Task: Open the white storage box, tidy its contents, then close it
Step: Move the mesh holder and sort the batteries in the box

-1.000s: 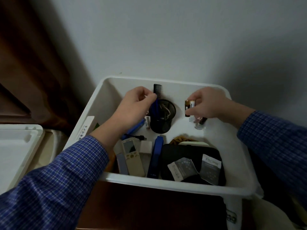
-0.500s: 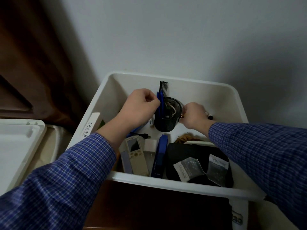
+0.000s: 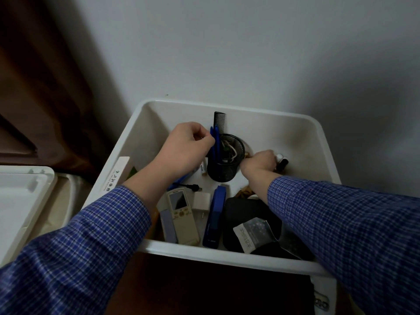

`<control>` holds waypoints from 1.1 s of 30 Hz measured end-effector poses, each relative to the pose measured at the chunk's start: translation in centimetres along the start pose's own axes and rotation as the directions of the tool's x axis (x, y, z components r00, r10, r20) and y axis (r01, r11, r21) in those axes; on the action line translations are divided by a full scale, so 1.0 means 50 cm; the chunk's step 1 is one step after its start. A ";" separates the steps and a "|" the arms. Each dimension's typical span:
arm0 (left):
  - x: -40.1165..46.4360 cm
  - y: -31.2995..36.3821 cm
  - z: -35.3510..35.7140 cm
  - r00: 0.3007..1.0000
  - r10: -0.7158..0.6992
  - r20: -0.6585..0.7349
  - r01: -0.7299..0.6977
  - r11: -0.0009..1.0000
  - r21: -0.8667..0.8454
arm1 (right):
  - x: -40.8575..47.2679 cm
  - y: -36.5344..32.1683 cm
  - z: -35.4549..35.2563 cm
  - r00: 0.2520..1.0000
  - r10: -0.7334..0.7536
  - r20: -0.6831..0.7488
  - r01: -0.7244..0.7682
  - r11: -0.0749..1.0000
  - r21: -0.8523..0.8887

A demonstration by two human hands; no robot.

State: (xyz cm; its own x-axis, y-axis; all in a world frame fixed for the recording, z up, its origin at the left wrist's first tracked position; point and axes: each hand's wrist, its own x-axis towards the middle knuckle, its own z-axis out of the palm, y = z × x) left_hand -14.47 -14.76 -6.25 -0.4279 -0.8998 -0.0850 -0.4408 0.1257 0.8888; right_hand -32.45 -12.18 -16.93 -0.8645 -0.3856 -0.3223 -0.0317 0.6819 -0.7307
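Observation:
The white storage box stands open against the wall. At its back, a black mesh pen cup holds a black comb and blue pens. My left hand pinches the pens at the cup's left rim. To the right of the cup, my right hand is low on the box floor, its fingers curled round a small bottle that is mostly hidden. A dark little item with a white cap lies just past its fingertips.
In the box's near half lie a beige remote, a white adapter, a blue stapler, a black pouch and foil packets. The white lid rests to the left. A dark curtain hangs at the left.
My right hand came down with the small bottle from above the box to the floor right of the cup. My left hand stayed on the pens at the cup.

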 end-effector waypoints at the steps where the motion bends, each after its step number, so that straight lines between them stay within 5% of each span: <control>1: -0.001 0.001 0.000 1.000 0.002 -0.001 -0.002 1.000 0.002 | -0.001 -0.001 0.002 0.999 0.043 -0.015 -0.042 0.997 0.061; 23: -0.004 0.007 -0.004 0.999 0.036 0.010 -0.037 0.998 0.057 | -0.001 -0.012 0.011 1.000 0.025 0.002 -0.025 0.991 0.128; 30: 0.005 -0.007 0.000 0.998 0.062 0.011 -0.063 0.994 0.088 | -0.008 -0.001 -0.001 0.986 -0.157 -0.056 0.158 0.987 0.009; 33: 0.006 -0.021 0.009 0.996 0.074 0.053 -0.084 0.968 0.237 | -0.012 0.003 -0.012 0.968 -0.250 -0.011 0.249 0.965 -0.078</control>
State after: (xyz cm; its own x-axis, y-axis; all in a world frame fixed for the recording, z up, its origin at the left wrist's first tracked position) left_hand -14.51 -14.99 -7.44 -0.5003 -0.8648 -0.0431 -0.5776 0.2962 0.7607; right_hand -32.24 -11.49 -16.48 -0.8344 -0.5372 -0.1229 -0.2845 0.6109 -0.7388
